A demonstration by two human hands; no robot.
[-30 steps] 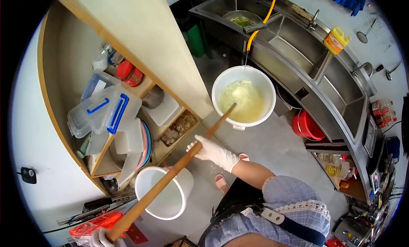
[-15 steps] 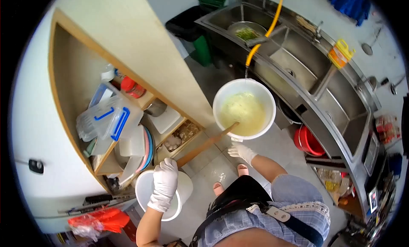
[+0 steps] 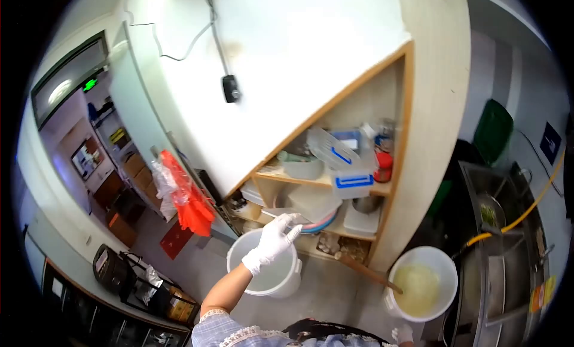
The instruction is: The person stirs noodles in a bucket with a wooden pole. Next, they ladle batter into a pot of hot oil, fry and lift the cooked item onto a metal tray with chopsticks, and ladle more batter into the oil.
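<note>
Presently, the wooden pole [image 3: 368, 270] is standing aslant in a white bucket [image 3: 447, 275] at lower right, its lower end dipping into cloudy yellowish liquid [image 3: 421, 287] and its upper end projecting past the rim toward the shelf unit [image 3: 408, 107]. The pole is showing a plain brown surface, darker at the upper tip; neither hand is gripping it. Whether that tip is meeting the shelf edge, the view is not settling.

The left hand [image 3: 276, 238], wearing a white glove, is reaching above a second white bucket [image 3: 292, 285], toward the lower shelf. Its thumb is standing clear of the fingers, which are extending partly spread; nothing is showing in the gap. Pale trays are lying directly behind the fingertips, and contact with them cannot be confirmed.

The right hand [image 3: 403, 334], likewise gloved, is appearing at the bottom edge, just below the bucket of liquid. It is blurring and being cut off, so the closure of its fingers cannot be determined.

Beside that bucket, a yellow hose [image 3: 521, 219] is running across the steel sink [image 3: 505, 287]. Clear boxes with blue handles and a red-lidded jar [image 3: 382, 167] are occupying the shelf above the trays.
</note>
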